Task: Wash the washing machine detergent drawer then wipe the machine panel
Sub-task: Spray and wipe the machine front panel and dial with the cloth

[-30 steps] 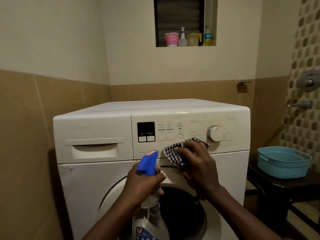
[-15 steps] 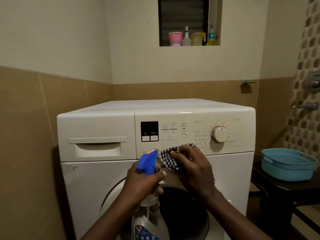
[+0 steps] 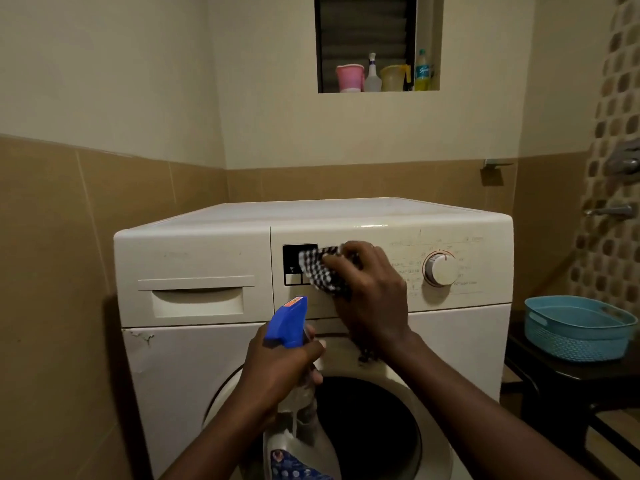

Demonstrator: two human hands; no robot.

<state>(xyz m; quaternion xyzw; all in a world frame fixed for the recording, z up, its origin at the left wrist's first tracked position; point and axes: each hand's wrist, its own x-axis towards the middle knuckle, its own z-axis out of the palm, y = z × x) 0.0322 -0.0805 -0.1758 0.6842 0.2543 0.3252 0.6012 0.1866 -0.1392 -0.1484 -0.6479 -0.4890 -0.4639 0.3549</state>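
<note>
Standing in the tiled corner, the washing machine (image 3: 311,306) fills the middle of the view, with its round door (image 3: 363,427) dark below. Detergent drawer (image 3: 197,299) sits shut in the upper left of the front, flush with the casing; judging by that, the washing part looks finished and the wiping step is in hand. Control panel (image 3: 391,271) runs across the upper right, dial (image 3: 440,268) near its far end.

Blue basket (image 3: 576,329) rests on a dark side table (image 3: 571,382) to the right, well apart from the work.

Right hand (image 3: 372,292) reaches up, palm toward the panel, fingers bent over and pressing a checked cloth (image 3: 323,271) flat against the dark display window (image 3: 294,263) and the buttons beside it. Held flat, probably to spread pressure across the face.

Left hand (image 3: 282,368) stays lower, fingers wrapped tight around the neck of a spray bottle (image 3: 294,403), blue nozzle (image 3: 287,322) aimed up at the panel, likely kept ready for another squirt. Wrist is raised, forearm angled up from below.
</note>
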